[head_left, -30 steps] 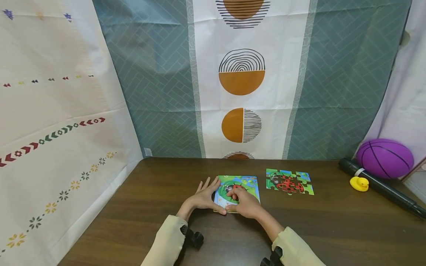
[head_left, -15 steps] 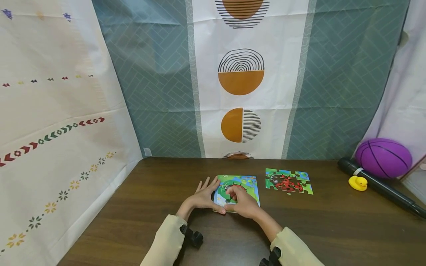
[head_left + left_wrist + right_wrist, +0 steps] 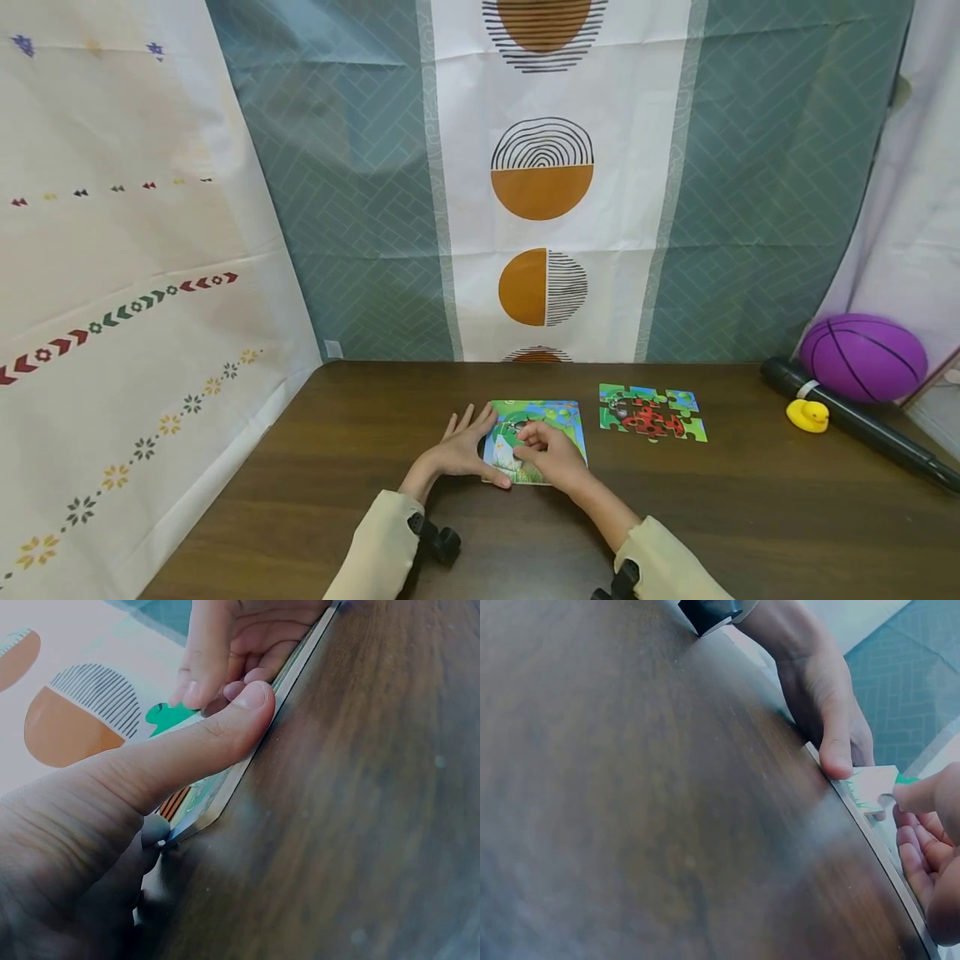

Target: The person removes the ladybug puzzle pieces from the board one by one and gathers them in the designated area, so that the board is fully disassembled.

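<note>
A square picture puzzle board (image 3: 564, 412) with a ladybug scene lies on the brown table. My left hand (image 3: 457, 452) rests at its left side, fingers spread and fairly straight along the left edge; the thumb lies over the front edge. Above the board, my right hand (image 3: 557, 460) pinches a puzzle piece (image 3: 874, 786) between thumb and fingers. The piece is white and green and stands tilted off the board in the right wrist view. Its green knob shows in the left wrist view. My right hand covers part of the board's middle.
Right of the board lies a group of joined and loose ladybug puzzle pieces (image 3: 651, 415). Farther right are a yellow rubber duck (image 3: 808, 415), a long black tube (image 3: 862, 423) and a purple ball (image 3: 864, 357). A patterned curtain (image 3: 375, 217) hangs behind the table (image 3: 360, 417).
My right hand has lifted the puzzle piece up from the board, baring grassy picture at the front edge. My left hand keeps its place. The head view has tilted slightly.
</note>
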`<state>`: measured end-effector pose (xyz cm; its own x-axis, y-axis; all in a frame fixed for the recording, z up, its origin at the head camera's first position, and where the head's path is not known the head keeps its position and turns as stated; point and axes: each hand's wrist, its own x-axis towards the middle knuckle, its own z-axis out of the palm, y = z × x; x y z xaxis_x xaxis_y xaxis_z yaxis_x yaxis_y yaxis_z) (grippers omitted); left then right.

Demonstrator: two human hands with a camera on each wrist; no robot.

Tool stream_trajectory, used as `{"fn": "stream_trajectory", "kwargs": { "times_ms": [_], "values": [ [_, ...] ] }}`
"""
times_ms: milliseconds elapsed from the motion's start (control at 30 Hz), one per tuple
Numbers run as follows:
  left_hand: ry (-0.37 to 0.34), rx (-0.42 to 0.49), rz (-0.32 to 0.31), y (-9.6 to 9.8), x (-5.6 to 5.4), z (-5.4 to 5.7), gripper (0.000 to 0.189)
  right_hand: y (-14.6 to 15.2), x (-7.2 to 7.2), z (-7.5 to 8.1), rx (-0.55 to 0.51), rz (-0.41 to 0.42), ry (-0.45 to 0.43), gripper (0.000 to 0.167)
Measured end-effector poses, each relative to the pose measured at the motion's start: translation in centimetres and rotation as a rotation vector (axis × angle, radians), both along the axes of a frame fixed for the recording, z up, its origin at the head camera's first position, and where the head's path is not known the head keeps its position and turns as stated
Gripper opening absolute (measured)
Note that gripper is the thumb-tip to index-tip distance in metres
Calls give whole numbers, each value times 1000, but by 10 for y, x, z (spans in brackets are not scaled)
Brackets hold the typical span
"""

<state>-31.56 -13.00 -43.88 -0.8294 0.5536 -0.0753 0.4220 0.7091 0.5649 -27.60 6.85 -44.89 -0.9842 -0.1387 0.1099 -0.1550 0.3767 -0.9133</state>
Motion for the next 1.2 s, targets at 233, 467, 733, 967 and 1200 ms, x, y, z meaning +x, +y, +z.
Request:
{"fn": "stream_trajectory", "kwargs": {
  "times_ms": [233,467,733,967,1200],
  "values": [
    [-2,-6,0,1,0,-1,119,3,1,-1,-91,-10,-27,16],
    [-7,-8,11,0,1,-3,120,10,-3,1,-219,21,-55,21],
    [-3,-2,17,-1,2,-3,122,36,-10,8,-295,-66,-85,25],
    [-6,3,8,-2,0,-3,122,80,-11,9,-210,-108,-84,30],
    [-9,12,5,-1,-2,-1,123,126,-5,7,-91,-140,-68,36]
  ]
}}
